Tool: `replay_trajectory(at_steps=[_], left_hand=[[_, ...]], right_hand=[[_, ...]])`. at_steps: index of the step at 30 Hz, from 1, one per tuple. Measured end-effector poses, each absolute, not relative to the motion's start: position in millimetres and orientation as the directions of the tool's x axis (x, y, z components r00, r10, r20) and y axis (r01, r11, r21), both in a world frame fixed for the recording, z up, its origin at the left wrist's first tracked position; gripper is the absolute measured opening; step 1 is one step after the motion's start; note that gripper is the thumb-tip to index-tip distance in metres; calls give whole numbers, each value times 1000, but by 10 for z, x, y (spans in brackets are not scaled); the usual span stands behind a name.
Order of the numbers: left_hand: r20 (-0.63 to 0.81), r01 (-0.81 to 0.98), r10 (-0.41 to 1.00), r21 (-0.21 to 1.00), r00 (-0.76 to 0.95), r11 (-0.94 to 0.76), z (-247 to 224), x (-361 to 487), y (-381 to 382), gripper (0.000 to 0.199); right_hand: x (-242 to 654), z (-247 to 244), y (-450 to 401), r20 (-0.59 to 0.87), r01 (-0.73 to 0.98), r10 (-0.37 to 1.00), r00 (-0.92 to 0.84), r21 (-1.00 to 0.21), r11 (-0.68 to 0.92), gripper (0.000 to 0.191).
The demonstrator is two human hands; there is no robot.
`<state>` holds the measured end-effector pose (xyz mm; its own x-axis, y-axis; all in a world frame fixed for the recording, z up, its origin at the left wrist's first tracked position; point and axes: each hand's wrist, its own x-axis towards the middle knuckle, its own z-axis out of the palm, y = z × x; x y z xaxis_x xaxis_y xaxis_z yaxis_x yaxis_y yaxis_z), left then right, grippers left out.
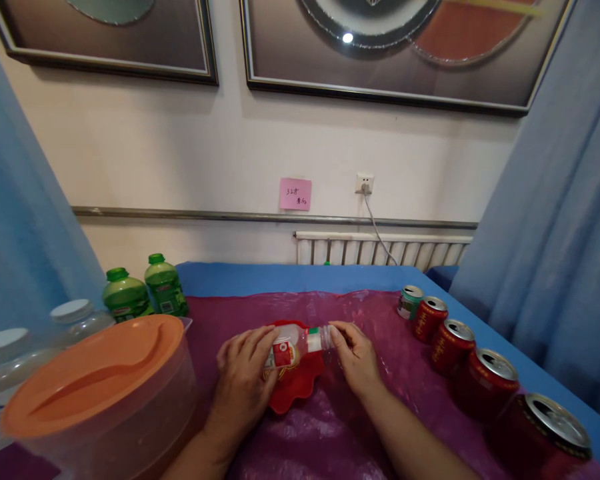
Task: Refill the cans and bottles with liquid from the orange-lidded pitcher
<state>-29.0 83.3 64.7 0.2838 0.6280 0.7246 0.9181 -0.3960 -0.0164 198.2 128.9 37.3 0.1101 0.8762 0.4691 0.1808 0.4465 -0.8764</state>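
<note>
My left hand (250, 363) is wrapped around the body of a clear plastic bottle (281, 355) with a red and white label. The bottle lies nearly sideways, its neck pointing right. At that mouth end, the thumb and fingers of my right hand (354, 357) pinch the bottle; whether a cap sits there I cannot tell. Beneath the bottle is a red wavy-edged dish (295, 393), partly covered by the bottle and my left hand.
A clear pitcher with an orange lid (100, 360) stands at left, near green bottles (165, 283) and white-lidded jars (75, 312). Several cans, such as a red one (453, 347), line the right side. Purple plastic sheeting (240, 307) covers the blue tabletop (280, 277).
</note>
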Motion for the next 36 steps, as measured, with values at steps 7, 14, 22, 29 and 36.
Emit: replay_trajectory(at_steps=[7, 14, 22, 29, 36], left_hand=[[733, 918, 630, 17, 259, -397, 645, -293, 832, 49], [740, 921, 634, 51, 224, -385, 638, -309, 847, 48], [732, 924, 635, 17, 249, -383, 652, -309, 841, 49], [739, 924, 629, 23, 242, -382, 642, -318, 855, 48], [736, 923, 638, 50, 224, -382, 645, -313, 849, 48]], right_hand=[[1973, 386, 1263, 419, 171, 899, 128, -902, 396, 35], [1974, 355, 1271, 481, 147, 874, 70, -872, 468, 32], [1992, 380, 1238, 451, 145, 887, 103, -889, 435, 35], [2002, 378, 1283, 491, 152, 868, 73, -866, 477, 29], [2001, 363, 1251, 487, 102, 870, 83, -872, 479, 37]])
